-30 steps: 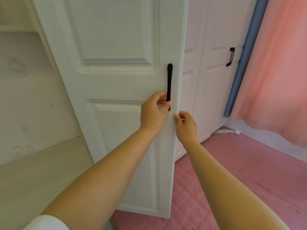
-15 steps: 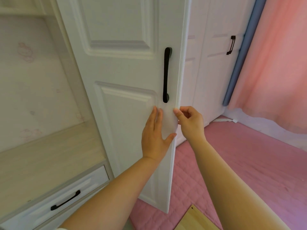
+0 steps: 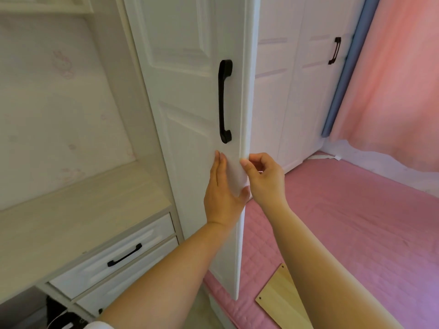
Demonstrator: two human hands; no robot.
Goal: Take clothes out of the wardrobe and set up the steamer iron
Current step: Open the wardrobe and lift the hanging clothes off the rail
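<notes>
While the left hand (image 3: 223,186) presses the wardrobe door (image 3: 187,129), the right hand (image 3: 263,179) pinches its edge.

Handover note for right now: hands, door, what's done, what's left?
Left hand: flat, fingers straight, pressed on the wardrobe door face just below its black handle.
Right hand: fingers curled, thumb on the door's free edge, seemingly gripping it.
Door: part open; interior hidden from the head view.
No clothes or steamer iron in view.
Done: door partly opened.
Left: swing it fully open, take clothes out, set up the steamer.
</notes>
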